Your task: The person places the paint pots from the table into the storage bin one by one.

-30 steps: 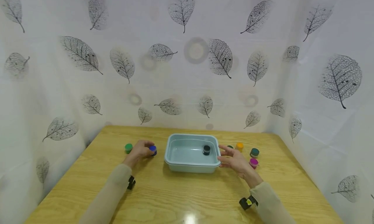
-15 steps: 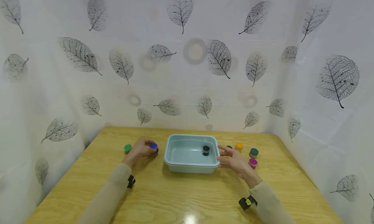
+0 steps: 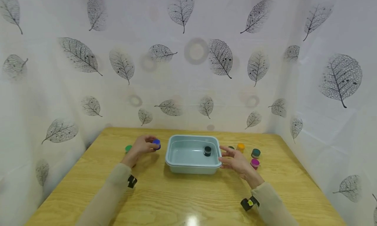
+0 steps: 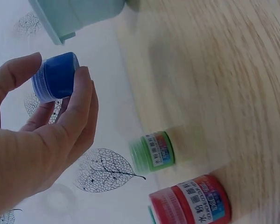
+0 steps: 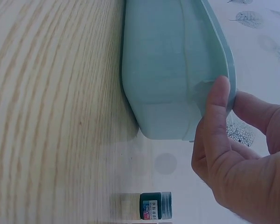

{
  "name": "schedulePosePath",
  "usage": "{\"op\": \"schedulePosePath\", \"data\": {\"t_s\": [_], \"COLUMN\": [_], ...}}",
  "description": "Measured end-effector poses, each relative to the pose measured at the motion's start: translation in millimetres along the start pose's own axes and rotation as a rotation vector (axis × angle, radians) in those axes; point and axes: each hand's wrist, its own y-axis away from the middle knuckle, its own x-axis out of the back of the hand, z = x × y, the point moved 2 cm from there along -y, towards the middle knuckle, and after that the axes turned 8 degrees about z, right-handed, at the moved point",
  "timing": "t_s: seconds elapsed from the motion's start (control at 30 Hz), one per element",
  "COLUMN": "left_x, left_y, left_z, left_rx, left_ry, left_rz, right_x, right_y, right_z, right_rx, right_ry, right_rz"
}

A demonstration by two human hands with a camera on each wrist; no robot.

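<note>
Blue jar (image 4: 60, 76), pinched between left fingers (image 4: 80, 100), above the table (image 4: 224, 74)

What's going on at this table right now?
A person's left hand holds a blue jar above the wooden table, left of the pale tub. The right hand grips the tub at its right side. One dark jar stands inside; a green jar is to its left, an orange jar and a magenta jar to its right.
</note>
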Motion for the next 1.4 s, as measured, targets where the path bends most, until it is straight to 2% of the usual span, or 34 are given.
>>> {"op": "schedulePosePath", "data": {"t_s": [0.13,0.3,0.5,0.83,1.17,1.3,1.4], "left_x": [-0.4,-5.2,-14.4,-37.0,-59.5,-68.0,-75.2], "left_y": [5.4,8.5,8.3,11.4,15.5,17.7,19.7], "left_z": [9.6,19.4,24.2,32.1,35.4,38.7,42.1], "left_rx": [-0.031,-0.041,-0.050,-0.058,-0.120,-0.136,-0.153], "left_ry": [0.008,0.033,0.076,0.117,0.115,0.130,0.107], "left_rz": [0.002,0.001,0.014,0.085,0.114,0.109,0.106], "right_x": [-0.8,-0.1,0.5,0.4,1.1,0.9,1.0], "right_y": [-0.4,0.4,-0.1,-0.5,0.3,-0.2,-0.8], "right_z": [0.3,-0.5,-0.8,0.2,0.5,0.7,0.9], "right_rx": [0.001,0.005,0.003,0.004,-0.005,0.000,0.000], "right_ry": [0.002,0.010,0.010,-0.004,-0.016,-0.014,-0.010], "right_rz": [-0.005,-0.004,-0.003,-0.006,-0.015,-0.016,-0.014]}}
